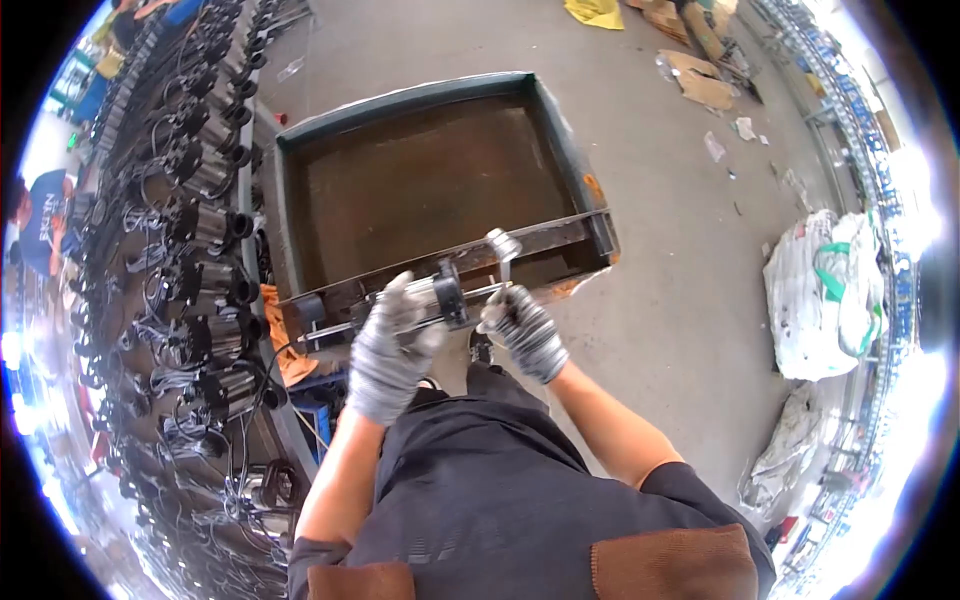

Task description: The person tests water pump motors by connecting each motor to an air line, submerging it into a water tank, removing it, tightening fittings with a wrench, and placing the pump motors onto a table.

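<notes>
Both hands wear striped grey gloves. My left hand [393, 350] is wrapped round a silver and black cylindrical motor [430, 298] lying over the near edge of a metal tray [430, 180]. A thin metal shaft [485, 291] sticks out of the motor's black end towards my right hand [525, 332]. The fingers of my right hand are closed round the handle of a small hammer-like tool, whose silver head [503, 243] points up, above the shaft. A black cable runs from the left end of the motor.
Rows of similar motors [205, 225] with cables fill the rack at left. An orange cloth [283, 340] hangs by the tray's near left corner. White sacks [825, 295] stand at right, cardboard [700, 80] lies at upper right. A person in blue [45, 220] is at far left.
</notes>
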### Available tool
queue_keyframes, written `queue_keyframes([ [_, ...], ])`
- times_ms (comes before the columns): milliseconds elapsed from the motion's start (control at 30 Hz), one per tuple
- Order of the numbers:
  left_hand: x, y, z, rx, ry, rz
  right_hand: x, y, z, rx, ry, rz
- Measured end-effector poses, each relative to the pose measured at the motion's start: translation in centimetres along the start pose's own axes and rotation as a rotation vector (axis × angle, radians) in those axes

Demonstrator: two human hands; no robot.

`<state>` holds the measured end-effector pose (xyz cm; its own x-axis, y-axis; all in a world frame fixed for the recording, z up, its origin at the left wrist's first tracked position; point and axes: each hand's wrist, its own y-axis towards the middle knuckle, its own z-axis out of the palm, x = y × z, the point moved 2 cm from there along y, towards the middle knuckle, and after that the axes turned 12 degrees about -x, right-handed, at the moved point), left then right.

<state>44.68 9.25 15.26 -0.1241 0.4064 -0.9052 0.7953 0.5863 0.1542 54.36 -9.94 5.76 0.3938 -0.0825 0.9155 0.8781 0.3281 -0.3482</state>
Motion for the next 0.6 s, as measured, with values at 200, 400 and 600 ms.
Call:
queue_keyframes([
  [200,1.6,0.4,1.2,-0.315,0.137,0.219,-1.8,-1.7,7.6,0.158,-0.739,-0.654],
  [400,12.9,-1.1,-6.8,-0.712,-0.825,-0.549,1.5,-1.3,8.7,0.253,-0.790,-0.868],
  [600,25.4,-2.1,-13.6,-0.826,-0.826,-0.938,4.9,4.8,10.4,0.220,-0.989,-0.948],
])
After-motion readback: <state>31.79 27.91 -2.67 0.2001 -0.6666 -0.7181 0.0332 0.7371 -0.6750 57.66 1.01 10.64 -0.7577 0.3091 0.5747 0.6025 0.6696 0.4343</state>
